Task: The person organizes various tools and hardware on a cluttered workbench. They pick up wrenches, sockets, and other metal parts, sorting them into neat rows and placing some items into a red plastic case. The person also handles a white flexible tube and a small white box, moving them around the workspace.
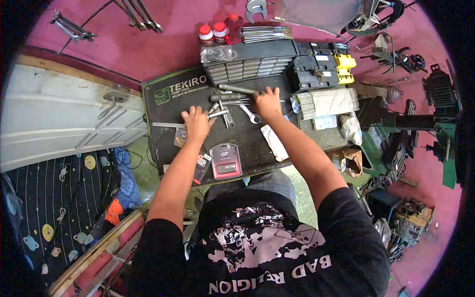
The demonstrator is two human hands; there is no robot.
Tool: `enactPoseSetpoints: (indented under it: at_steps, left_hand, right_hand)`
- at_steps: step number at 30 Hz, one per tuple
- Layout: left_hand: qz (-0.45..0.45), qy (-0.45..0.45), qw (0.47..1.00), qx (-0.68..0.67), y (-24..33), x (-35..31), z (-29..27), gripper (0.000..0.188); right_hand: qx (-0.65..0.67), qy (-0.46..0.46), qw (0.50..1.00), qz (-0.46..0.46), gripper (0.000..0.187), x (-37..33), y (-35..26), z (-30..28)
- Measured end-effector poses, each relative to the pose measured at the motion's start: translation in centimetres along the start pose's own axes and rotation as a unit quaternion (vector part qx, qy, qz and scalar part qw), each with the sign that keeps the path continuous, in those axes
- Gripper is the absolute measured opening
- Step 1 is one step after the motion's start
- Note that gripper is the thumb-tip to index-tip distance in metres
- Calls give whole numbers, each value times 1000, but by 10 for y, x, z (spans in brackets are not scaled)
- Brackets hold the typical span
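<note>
My left hand (pixel 197 125) is over the left part of the dark work mat (pixel 166 141), fingers curled. A short silver metal rod (pixel 217 114) sticks out to the right from between its thumb and fingers. My right hand (pixel 268 105) is closed low over the mat, and a thin shaft shows on its right side; what it grips is mostly hidden. Between the hands lie a dark cylindrical handle (pixel 230 97), a grey metal bar (pixel 236 89), a ring-ended silver wrench (pixel 229 121) and an open-end wrench (pixel 251 115).
At the back stands a small-drawer cabinet (pixel 252 72) with red-capped bottles (pixel 219 33) on top. Black and yellow cases (pixel 316 69) and a stack of paper (pixel 329 103) lie right. Nearer are a red-grey blister pack (pixel 226 161), a white strip (pixel 274 142) and a steel ruler (pixel 167 124).
</note>
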State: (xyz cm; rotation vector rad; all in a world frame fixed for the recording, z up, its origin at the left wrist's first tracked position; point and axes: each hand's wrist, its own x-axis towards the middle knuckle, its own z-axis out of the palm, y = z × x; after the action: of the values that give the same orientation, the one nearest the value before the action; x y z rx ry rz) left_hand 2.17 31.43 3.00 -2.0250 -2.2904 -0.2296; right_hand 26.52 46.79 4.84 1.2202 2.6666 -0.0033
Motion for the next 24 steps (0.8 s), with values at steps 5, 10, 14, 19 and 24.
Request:
enactPoseSetpoints:
  at_steps: [5, 10, 14, 19, 24]
  left_hand:
    - [-44, -22, 999, 15, -3, 10, 5, 35]
    - [-144, 15, 989, 0, -17, 20, 0, 40]
    - [-262, -44, 964, 4, -40, 21, -5, 54]
    - [-316, 9, 948, -41, -22, -3, -19, 69]
    - [-186, -22, 979, -83, 85, -39, -17, 72]
  right_hand:
    - [64, 93, 993, 25, 66, -35, -51, -8]
    - [83, 51, 994, 56, 31, -39, -43, 34]
    - [23, 105, 989, 102, 31, -44, 3, 45]
    - [153, 61, 981, 100, 34, -91, 44, 40]
    - [141, -3, 976, 166, 57, -185, 50, 49]
